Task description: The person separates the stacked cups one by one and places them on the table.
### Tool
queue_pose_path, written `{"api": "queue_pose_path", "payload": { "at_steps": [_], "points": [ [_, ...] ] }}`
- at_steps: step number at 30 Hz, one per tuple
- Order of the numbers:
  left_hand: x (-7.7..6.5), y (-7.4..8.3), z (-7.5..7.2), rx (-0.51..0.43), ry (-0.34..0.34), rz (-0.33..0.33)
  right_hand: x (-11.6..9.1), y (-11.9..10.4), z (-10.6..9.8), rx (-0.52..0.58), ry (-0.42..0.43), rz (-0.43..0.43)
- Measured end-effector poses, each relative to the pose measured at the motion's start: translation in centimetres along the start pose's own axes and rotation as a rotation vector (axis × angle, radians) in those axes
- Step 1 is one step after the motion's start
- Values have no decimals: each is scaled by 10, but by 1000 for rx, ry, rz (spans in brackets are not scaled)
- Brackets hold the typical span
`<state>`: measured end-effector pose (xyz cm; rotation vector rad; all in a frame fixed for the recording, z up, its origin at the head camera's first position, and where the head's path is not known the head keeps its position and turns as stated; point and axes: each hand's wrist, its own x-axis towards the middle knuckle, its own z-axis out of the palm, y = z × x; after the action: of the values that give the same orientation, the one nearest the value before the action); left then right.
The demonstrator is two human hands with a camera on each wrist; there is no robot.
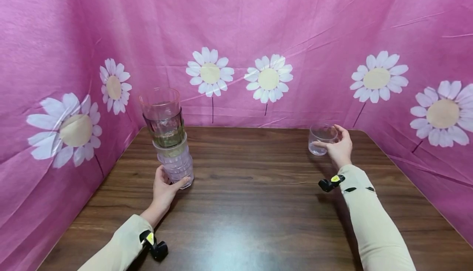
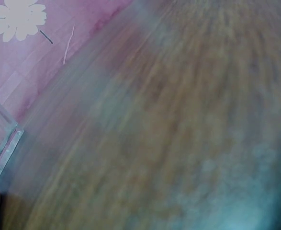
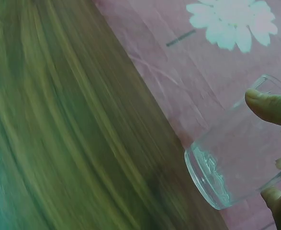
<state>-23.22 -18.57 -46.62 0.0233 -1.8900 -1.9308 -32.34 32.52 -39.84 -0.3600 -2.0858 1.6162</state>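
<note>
On the left, my left hand grips the lowest part of a tall stack of nested glasses. Clear ribbed glass is at the bottom, a greenish and a dark grey one sit higher, and a glass with an orange-pink rim tops it. The stack leans a little left. In the left wrist view only a clear glass base and bits of fingers show at the edge. At the far right, my right hand holds a short, clear, smooth-sided glass. The right wrist view shows its thick base and my thumb on its side.
A brown wood-grain table lies under both hands. Pink cloth printed with white daisies hangs behind it and along both sides. A black wrist camera sits on the left sleeve, another camera on the right.
</note>
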Motion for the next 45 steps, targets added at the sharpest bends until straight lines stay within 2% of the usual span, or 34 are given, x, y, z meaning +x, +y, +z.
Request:
{"api": "queue_pose_path", "payload": {
  "at_steps": [8,16,23,30,33,39,45],
  "points": [
    [0,3,0,6,7,2,4,6,-28,-38,52,24],
    [-1,4,0,13,1,-5,9,17,-50,70,132,79],
    [0,4,0,37,-1,-13,13,30,-64,39,215,82],
    [0,4,0,36,0,-15,17,33,-70,162,230,136],
    [0,4,0,34,4,-14,18,35,-71,125,225,137],
    [-1,4,1,27,5,-17,19,41,-77,-37,171,125],
    [-1,4,1,27,8,-22,18,45,-76,-32,161,112]
  ]
}}
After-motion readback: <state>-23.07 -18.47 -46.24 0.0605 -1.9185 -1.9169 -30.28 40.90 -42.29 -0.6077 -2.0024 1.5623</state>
